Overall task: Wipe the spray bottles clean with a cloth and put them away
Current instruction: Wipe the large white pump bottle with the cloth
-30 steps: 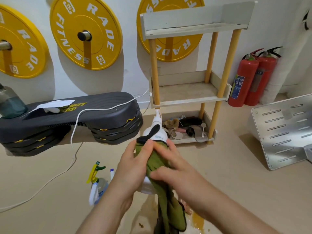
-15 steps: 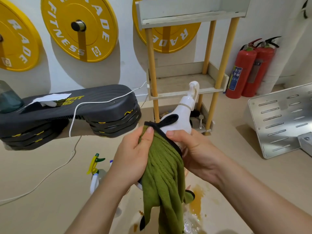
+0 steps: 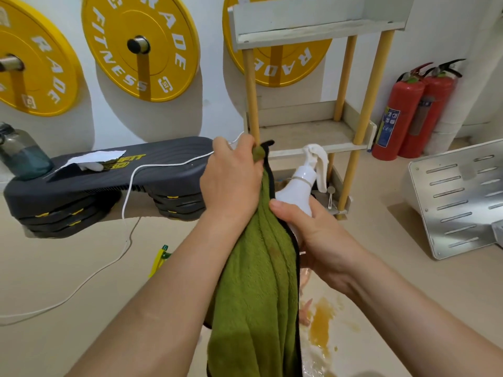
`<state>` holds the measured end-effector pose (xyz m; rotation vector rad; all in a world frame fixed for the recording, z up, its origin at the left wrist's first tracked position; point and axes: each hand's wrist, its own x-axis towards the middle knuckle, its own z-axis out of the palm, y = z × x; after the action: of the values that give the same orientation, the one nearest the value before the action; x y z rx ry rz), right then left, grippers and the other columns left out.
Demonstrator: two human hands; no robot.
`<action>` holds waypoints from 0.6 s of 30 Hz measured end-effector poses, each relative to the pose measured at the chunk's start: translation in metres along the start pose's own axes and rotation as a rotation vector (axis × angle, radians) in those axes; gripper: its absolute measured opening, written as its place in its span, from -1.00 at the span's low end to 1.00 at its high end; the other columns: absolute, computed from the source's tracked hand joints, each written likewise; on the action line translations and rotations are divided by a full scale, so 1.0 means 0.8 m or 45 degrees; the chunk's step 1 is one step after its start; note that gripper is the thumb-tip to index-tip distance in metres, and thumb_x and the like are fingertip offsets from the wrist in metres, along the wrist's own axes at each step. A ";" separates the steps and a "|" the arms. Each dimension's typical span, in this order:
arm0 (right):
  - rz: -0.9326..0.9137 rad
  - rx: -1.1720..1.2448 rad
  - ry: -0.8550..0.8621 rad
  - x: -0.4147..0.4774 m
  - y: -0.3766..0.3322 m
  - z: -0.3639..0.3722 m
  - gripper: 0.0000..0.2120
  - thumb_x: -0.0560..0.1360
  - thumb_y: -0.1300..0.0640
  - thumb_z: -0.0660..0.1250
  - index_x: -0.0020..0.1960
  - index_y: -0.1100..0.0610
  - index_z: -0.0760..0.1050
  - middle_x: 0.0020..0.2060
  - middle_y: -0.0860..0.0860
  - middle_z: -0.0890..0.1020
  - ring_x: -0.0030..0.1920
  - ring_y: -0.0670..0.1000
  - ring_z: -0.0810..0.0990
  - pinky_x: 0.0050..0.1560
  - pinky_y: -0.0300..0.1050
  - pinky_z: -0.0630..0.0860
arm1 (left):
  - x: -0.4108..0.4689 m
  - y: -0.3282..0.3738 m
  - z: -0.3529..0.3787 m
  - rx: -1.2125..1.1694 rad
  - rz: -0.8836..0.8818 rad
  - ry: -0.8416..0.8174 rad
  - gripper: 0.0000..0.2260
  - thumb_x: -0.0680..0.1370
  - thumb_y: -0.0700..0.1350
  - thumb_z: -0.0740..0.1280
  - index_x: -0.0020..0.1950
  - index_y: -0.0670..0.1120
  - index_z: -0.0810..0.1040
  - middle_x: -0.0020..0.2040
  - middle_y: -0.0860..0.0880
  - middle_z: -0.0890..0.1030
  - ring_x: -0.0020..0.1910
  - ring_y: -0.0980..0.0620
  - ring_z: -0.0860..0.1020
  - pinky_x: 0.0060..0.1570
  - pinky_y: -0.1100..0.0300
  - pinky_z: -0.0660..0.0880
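Note:
My right hand point(image 3: 313, 238) grips a white spray bottle point(image 3: 298, 190) around its body, nozzle pointing up and to the right, in front of the shelf. My left hand point(image 3: 231, 180) pinches the top of a green cloth point(image 3: 258, 281) with a black edge. The cloth hangs down long between my arms and lies against the bottle's left side. A second spray bottle's yellow and green trigger point(image 3: 159, 258) peeks out on the floor behind my left forearm; its body is hidden.
A white shelf rack point(image 3: 307, 129) with yellow posts stands ahead by the wall, with clutter on its bottom tier. A dark step platform point(image 3: 109, 175) with a white cable lies left. Two red fire extinguishers point(image 3: 411, 112), a metal plate point(image 3: 457, 197) and an orange spill point(image 3: 321, 322) are nearby.
My left hand has lifted the cloth's top edge higher and left, so the cloth hangs longer. The bottle has tilted to the right, away from the cloth.

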<state>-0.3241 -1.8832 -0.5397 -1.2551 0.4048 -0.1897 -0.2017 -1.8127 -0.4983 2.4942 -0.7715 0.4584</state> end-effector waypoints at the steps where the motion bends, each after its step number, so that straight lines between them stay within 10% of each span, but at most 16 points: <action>1: -0.016 0.013 0.083 0.001 0.000 -0.002 -0.71 0.44 0.02 0.48 0.13 0.01 0.54 -0.18 -0.03 0.71 -0.32 -0.11 0.66 -0.41 -0.18 0.55 | -0.004 0.002 -0.001 -0.093 -0.014 -0.039 -0.70 0.59 0.06 0.31 0.27 0.00 0.40 0.05 -0.07 0.35 0.01 -0.19 0.51 -0.15 0.05 0.34; 5: -0.106 0.091 0.336 0.006 -0.003 -0.015 -0.75 0.44 0.08 0.44 0.10 0.05 0.53 -0.16 0.03 0.68 -0.33 -0.07 0.64 -0.48 -0.16 0.52 | -0.048 -0.009 -0.032 -0.510 0.230 -0.441 -0.37 0.36 0.31 0.42 0.37 0.16 0.38 0.25 0.15 0.45 0.25 0.14 0.48 0.23 0.13 0.43; 8: -0.162 0.056 0.426 0.010 0.000 -0.021 -0.54 0.37 -0.17 0.48 0.17 0.00 0.50 -0.03 0.03 0.70 -0.11 0.00 0.71 -0.29 0.00 0.65 | -0.100 0.000 -0.031 -0.104 0.328 -0.769 0.09 0.25 0.36 0.47 0.58 0.20 -0.14 0.52 0.19 0.23 0.42 0.10 0.35 0.30 0.11 0.40; 12: -0.270 -0.199 0.493 0.006 0.000 -0.014 -0.36 0.24 -0.34 0.47 0.17 -0.01 0.47 -0.02 -0.02 0.67 -0.02 -0.02 0.68 0.01 0.10 0.64 | -0.104 0.015 -0.005 -0.086 0.174 -0.439 -0.19 0.28 0.29 0.44 0.41 0.14 0.15 0.13 0.09 0.57 0.06 -0.06 0.57 -0.06 0.07 0.48; 15: -0.349 -0.279 0.431 0.001 -0.006 -0.011 -0.57 0.41 -0.12 0.49 0.15 0.04 0.44 -0.04 -0.03 0.63 -0.06 -0.10 0.64 -0.12 -0.20 0.57 | -0.082 0.013 -0.010 -0.389 0.039 -0.654 -0.37 0.22 0.26 0.47 0.22 0.14 0.38 0.01 0.16 0.60 0.00 0.08 0.57 -0.02 0.10 0.51; 18: -0.358 -0.333 0.337 0.000 -0.011 -0.013 -0.62 0.45 -0.05 0.47 0.15 0.05 0.42 -0.03 -0.02 0.62 0.00 -0.05 0.62 0.00 -0.10 0.58 | -0.065 0.003 -0.014 -0.800 0.071 -0.847 -0.59 0.24 0.02 0.53 0.07 0.13 0.58 -0.05 0.14 0.69 -0.06 0.17 0.64 -0.06 0.19 0.56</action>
<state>-0.3276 -1.8948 -0.5337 -1.5498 0.4903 -0.5609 -0.2460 -1.7856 -0.5112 2.0016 -1.0288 -0.5606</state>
